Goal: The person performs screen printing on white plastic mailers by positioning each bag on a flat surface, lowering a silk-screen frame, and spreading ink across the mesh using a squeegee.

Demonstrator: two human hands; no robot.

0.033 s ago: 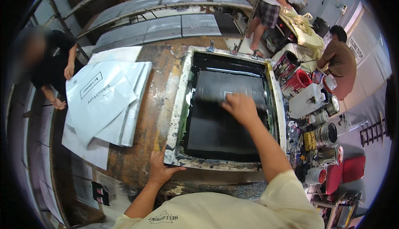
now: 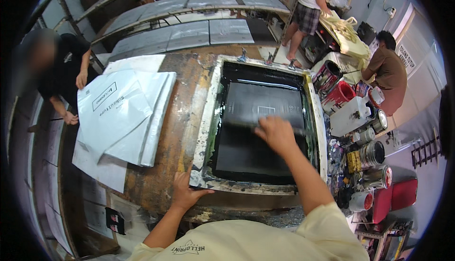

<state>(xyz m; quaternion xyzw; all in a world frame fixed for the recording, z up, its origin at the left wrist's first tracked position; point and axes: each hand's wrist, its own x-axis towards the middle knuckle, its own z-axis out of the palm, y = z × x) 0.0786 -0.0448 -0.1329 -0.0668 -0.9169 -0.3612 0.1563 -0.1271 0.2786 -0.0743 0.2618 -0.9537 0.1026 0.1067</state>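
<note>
A silk-screen frame with a worn white rim lies on the worktable, its mesh covered in wet black ink. My right hand is closed on a dark squeegee lying crosswise on the mesh; motion blurs it. Beyond the squeegee, pale print outlines show in the mesh. At the frame's near left corner my left hand rests against the rim, thumb stretched along the near edge and fingers apart. Left of the frame lies a stack of white printed plastic bags.
Another person's hand is at the bag stack's far left. Ink cans, a red pot and a white jerrycan crowd the frame's right side. Racks with flat sheets stand behind. Two more people are at the back right.
My right hand and the squeegee have come a little toward me over the mesh, uncovering more of the print outlines. My left hand stays at the corner. The view has shifted slightly.
</note>
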